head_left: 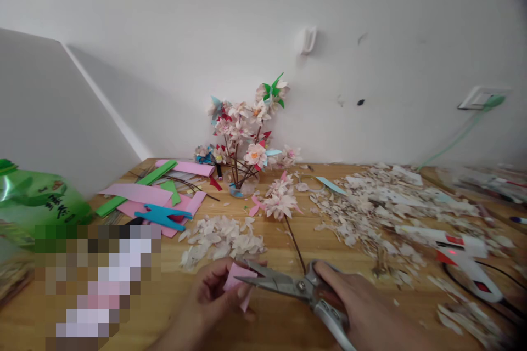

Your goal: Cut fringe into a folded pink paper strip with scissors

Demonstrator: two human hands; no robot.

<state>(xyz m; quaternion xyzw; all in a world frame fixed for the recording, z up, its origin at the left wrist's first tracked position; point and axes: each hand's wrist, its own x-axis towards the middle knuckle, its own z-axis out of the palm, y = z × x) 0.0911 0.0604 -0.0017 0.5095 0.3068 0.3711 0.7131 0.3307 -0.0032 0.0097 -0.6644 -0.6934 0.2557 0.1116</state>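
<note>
A white wall (185,11) stands behind a brown wood surface (325,241). The left hand (212,293) has its fingers pinched on a small bit of pink paper (236,274). The right hand (356,299) has its fingers wrapped round the handles of the scissors (303,286). The 2 blades are open and point at the left hand, with the pink paper at their tips. Both hands are at the near side of the surface.

Just past the scissors lies 1 pale pink flower (280,205), and its thin brown stem (294,240) runs down to the scissors. Past the left hand is a small heap of pale petals (224,238). To the left of that are pink strips (138,193), green strips (158,171) and a blue piece (164,215). A fat green bag (45,194) sits at the far left.

By the wall, a small clear cup (244,191) holds a bunch of flowers (241,129) on brown stems. On the right is a big, messy spread of dry bits (381,197). Near it lies a white glue gun (473,271) with a red light and a black cord.
</note>
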